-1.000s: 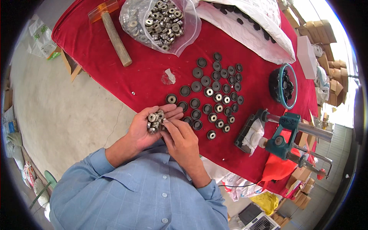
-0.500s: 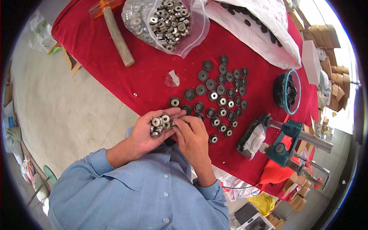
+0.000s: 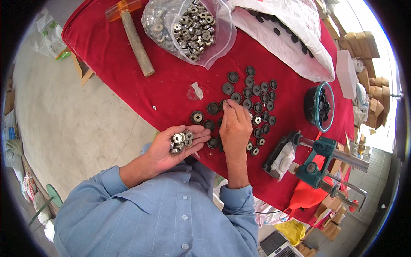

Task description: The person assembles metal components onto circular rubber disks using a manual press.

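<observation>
My left hand [image 3: 162, 147] is palm up near the table's front edge, fingers stretched out, cradling a small heap of shiny ball bearings [image 3: 177, 138]. Over the rows of round black plastic wheels [image 3: 228, 88], my right hand [image 3: 236, 127] reaches down with its fingertips pinched together at one wheel's centre. A ball bearing appears to be in that pinch, mostly hidden by the fingers. Several wheels have a metal bearing in the middle, such as the wheel [image 3: 197, 117] beyond my left fingertips. Others show only a black hollow. My right hand and forearm cover part of the group.
A clear plastic bag [image 3: 220, 47] of bearings lies at the back, beside a wooden-handled hammer [image 3: 138, 45]. A white sack [image 3: 282, 53] with black discs is at the back right. On the right stand a bowl [image 3: 311, 105] of black parts and a green press [image 3: 319, 156]. Red cloth [image 3: 171, 90] covers the table.
My right hand has left the bearings in my left palm and moved forward and right to a black wheel. The left hand stays nearly in place, its bearings more in view.
</observation>
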Tool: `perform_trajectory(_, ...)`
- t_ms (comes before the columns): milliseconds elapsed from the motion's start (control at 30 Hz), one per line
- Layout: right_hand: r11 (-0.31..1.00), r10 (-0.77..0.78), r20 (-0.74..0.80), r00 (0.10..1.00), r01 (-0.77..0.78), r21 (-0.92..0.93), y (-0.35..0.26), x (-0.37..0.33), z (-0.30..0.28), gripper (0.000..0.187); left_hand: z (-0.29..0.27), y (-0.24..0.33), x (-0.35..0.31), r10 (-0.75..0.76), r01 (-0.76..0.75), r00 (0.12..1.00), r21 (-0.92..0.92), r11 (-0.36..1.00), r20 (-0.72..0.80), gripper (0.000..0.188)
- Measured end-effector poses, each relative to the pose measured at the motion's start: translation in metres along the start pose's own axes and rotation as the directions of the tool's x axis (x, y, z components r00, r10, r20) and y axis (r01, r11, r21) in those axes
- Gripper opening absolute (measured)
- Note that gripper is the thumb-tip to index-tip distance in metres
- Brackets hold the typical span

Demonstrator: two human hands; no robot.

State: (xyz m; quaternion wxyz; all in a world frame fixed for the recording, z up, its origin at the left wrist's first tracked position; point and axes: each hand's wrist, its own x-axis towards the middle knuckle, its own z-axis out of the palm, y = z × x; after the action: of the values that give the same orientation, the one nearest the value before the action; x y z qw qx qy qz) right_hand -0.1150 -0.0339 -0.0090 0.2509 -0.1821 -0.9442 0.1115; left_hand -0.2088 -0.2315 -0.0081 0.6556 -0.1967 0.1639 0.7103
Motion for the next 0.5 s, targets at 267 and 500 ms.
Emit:
perform_trajectory(267, 0.994, 0.026, 0.071, 0.997, -0.018, -0.106, -0.011, -0.022, -0.004, 0.039, -0.003, -0.001, 0.000, 0.028, -0.028, 0.999, 0.012, 1.000, -0.017, 0.053)
perform_trajectory(500, 0.980, 0.051, 0.123, 0.991, -0.026, -0.199, -0.017, -0.023, -0.013, 0.050, 0.001, -0.002, 0.001, 0.025, -0.025, 1.000, 0.012, 1.000, -0.016, 0.055)
